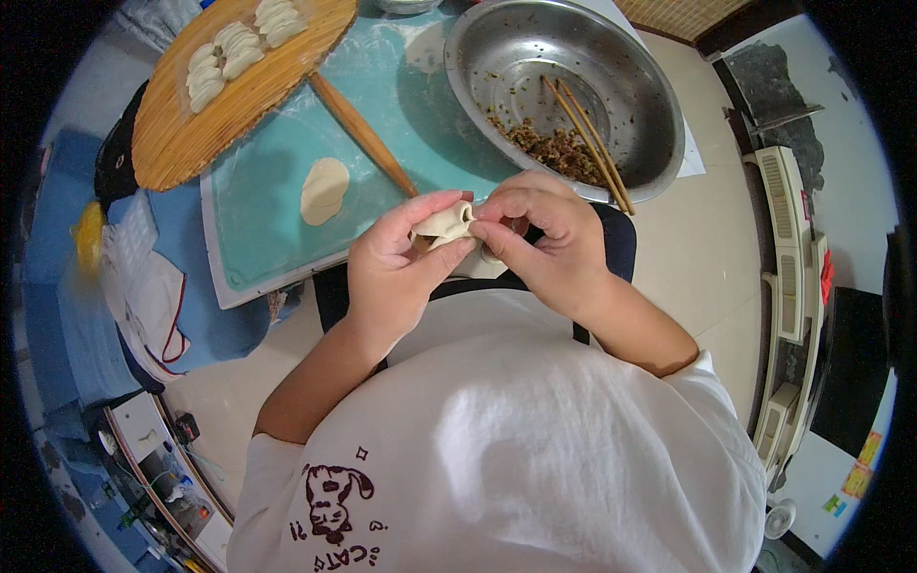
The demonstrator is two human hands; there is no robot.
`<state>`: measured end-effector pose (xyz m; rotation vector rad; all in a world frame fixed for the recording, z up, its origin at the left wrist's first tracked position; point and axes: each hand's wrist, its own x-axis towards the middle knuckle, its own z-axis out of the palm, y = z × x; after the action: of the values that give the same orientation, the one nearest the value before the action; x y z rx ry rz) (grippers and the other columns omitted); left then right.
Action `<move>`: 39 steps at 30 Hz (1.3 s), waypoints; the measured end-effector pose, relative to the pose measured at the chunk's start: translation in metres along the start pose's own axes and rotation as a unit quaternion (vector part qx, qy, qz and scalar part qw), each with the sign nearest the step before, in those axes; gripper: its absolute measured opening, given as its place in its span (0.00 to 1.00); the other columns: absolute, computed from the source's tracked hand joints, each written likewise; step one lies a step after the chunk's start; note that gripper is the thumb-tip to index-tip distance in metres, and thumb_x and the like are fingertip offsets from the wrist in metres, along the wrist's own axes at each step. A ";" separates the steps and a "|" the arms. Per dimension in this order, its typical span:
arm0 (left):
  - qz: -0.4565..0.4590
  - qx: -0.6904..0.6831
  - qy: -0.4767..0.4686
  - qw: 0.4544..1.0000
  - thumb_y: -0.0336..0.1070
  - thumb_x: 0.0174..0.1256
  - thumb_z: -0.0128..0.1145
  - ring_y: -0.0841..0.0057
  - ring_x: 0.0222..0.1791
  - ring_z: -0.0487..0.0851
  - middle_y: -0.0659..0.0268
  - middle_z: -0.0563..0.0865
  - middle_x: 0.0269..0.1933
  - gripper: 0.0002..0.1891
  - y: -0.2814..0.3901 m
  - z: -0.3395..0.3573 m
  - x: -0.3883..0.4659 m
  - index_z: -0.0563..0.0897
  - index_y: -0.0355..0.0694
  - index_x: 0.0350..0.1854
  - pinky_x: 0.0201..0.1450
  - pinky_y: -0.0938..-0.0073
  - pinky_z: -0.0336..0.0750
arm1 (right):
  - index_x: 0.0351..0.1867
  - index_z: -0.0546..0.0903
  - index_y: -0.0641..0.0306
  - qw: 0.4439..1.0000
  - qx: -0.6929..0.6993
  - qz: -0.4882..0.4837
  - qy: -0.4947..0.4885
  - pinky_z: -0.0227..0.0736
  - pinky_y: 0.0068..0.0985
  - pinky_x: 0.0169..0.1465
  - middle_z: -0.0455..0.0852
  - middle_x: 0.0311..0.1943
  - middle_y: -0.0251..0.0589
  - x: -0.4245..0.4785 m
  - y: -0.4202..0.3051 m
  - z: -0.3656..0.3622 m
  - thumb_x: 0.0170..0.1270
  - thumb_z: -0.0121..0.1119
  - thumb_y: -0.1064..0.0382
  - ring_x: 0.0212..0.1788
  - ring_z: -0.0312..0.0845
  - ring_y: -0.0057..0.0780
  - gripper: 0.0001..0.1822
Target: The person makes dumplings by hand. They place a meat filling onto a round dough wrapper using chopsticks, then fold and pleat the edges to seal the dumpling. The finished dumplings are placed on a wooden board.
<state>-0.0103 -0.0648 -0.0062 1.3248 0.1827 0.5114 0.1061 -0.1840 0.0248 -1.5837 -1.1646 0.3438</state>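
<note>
Between my hands, in front of my chest, is a partly folded dumpling (445, 223) of pale dough with an opening at its right end. My left hand (401, 258) cradles it, fingers above and thumb below. The thumb and index finger of my right hand (551, 240) pinch its right edge. A small stack of round dough wrappers (324, 192) lies on the green mat (269, 236) to the left. A wooden rolling pin (362, 132) slants across the mat towards my left fingers. Beyond my right hand stands a metal basin (652, 86) with minced filling (551, 147) and wooden chopsticks (591, 140).
A round woven tray (251, 107) with rows of folded dumplings (240, 50) overlaps the mat's far left corner. A blue-covered seat (229, 336) with white cloth (154, 286) is at the left. A low cabinet (784, 243) stands along the right wall.
</note>
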 end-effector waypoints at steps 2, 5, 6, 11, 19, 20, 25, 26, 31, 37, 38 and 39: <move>0.005 -0.003 -0.008 1.000 0.18 0.55 0.56 0.77 0.49 0.77 0.57 0.78 0.50 0.20 -0.001 0.000 0.000 0.71 0.30 0.52 0.52 0.78 0.72 | 0.35 0.78 0.66 0.996 -0.055 -0.064 -0.001 0.69 0.23 0.30 0.77 0.30 0.40 0.001 0.004 -0.001 0.49 0.64 0.69 0.27 0.74 0.29 0.11; 0.002 0.005 -0.011 1.000 0.19 0.55 0.56 0.77 0.49 0.77 0.57 0.78 0.50 0.20 -0.001 0.000 0.000 0.71 0.30 0.52 0.51 0.78 0.73 | 0.37 0.77 0.66 0.980 -0.123 -0.159 0.017 0.70 0.25 0.33 0.77 0.31 0.39 0.002 0.012 0.000 0.48 0.65 0.67 0.29 0.74 0.32 0.14; -0.001 0.010 -0.011 1.000 0.19 0.55 0.56 0.77 0.49 0.77 0.57 0.78 0.49 0.20 -0.001 -0.001 0.000 0.71 0.30 0.52 0.51 0.78 0.73 | 0.37 0.77 0.65 0.986 -0.091 -0.135 0.026 0.69 0.25 0.34 0.77 0.31 0.40 -0.001 0.012 0.002 0.47 0.66 0.66 0.31 0.73 0.33 0.15; -0.020 -0.025 -0.007 0.999 0.19 0.56 0.55 0.77 0.47 0.77 0.59 0.79 0.48 0.20 -0.002 -0.002 -0.002 0.71 0.30 0.52 0.50 0.78 0.74 | 0.41 0.79 0.64 0.997 -0.005 -0.074 -0.004 0.67 0.23 0.38 0.74 0.38 0.38 0.003 0.007 -0.001 0.49 0.66 0.67 0.38 0.70 0.28 0.16; -0.027 -0.013 -0.011 0.999 0.19 0.55 0.56 0.79 0.46 0.78 0.60 0.79 0.47 0.20 -0.003 -0.001 -0.005 0.71 0.29 0.52 0.48 0.80 0.74 | 0.39 0.83 0.61 0.992 -0.066 -0.107 -0.017 0.65 0.23 0.40 0.76 0.38 0.37 0.002 0.008 0.000 0.46 0.66 0.68 0.40 0.70 0.29 0.15; -0.032 -0.013 -0.013 0.999 0.19 0.55 0.56 0.79 0.45 0.78 0.60 0.79 0.47 0.19 -0.002 -0.001 -0.004 0.72 0.29 0.52 0.48 0.81 0.74 | 0.39 0.83 0.60 0.988 -0.085 -0.126 -0.017 0.64 0.24 0.40 0.76 0.38 0.37 0.003 0.008 -0.001 0.46 0.66 0.68 0.39 0.71 0.29 0.15; -0.044 -0.025 -0.014 0.999 0.19 0.55 0.56 0.80 0.45 0.78 0.60 0.79 0.47 0.19 -0.001 0.000 -0.004 0.72 0.29 0.51 0.48 0.81 0.74 | 0.34 0.84 0.58 0.970 -0.151 -0.189 -0.006 0.63 0.27 0.40 0.77 0.35 0.36 0.004 0.005 -0.002 0.43 0.66 0.68 0.36 0.71 0.31 0.12; -0.042 -0.025 -0.016 0.999 0.19 0.54 0.56 0.80 0.45 0.78 0.60 0.79 0.47 0.19 -0.003 -0.001 -0.005 0.72 0.29 0.51 0.48 0.81 0.74 | 0.33 0.83 0.59 0.969 -0.140 -0.203 0.005 0.64 0.28 0.40 0.78 0.34 0.36 0.005 0.006 -0.001 0.42 0.67 0.68 0.35 0.72 0.33 0.12; -0.065 -0.042 -0.019 0.997 0.19 0.54 0.56 0.80 0.45 0.78 0.60 0.79 0.47 0.19 -0.001 0.000 -0.004 0.72 0.29 0.51 0.47 0.81 0.74 | 0.31 0.81 0.60 0.958 -0.140 -0.249 0.027 0.65 0.31 0.39 0.78 0.34 0.37 0.005 0.012 0.002 0.42 0.66 0.69 0.36 0.73 0.36 0.11; -0.057 -0.015 0.005 0.998 0.22 0.52 0.59 0.77 0.45 0.78 0.60 0.79 0.48 0.17 -0.001 -0.002 -0.002 0.75 0.30 0.47 0.47 0.79 0.74 | 0.55 0.71 0.61 0.996 0.068 -0.059 0.011 0.70 0.28 0.46 0.75 0.46 0.44 -0.003 0.016 0.006 0.57 0.57 0.67 0.44 0.73 0.34 0.22; -0.028 0.041 0.005 0.999 0.23 0.51 0.60 0.76 0.46 0.78 0.59 0.78 0.49 0.17 -0.005 -0.006 -0.002 0.75 0.31 0.46 0.47 0.78 0.74 | 0.62 0.62 0.63 0.981 0.182 0.048 -0.049 0.71 0.26 0.49 0.71 0.52 0.44 -0.005 0.016 0.005 0.62 0.53 0.66 0.48 0.72 0.31 0.27; 0.001 0.095 0.002 0.995 0.24 0.50 0.62 0.75 0.47 0.78 0.58 0.78 0.50 0.17 -0.005 -0.007 0.001 0.76 0.31 0.45 0.48 0.76 0.73 | 0.62 0.62 0.64 0.957 0.267 0.101 -0.057 0.72 0.26 0.49 0.72 0.52 0.44 -0.006 0.016 0.004 0.61 0.54 0.67 0.48 0.73 0.30 0.27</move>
<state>-0.0112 -0.0585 -0.0123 1.5095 0.2383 0.5080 0.1083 -0.1851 0.0079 -1.2137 -0.8929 0.8209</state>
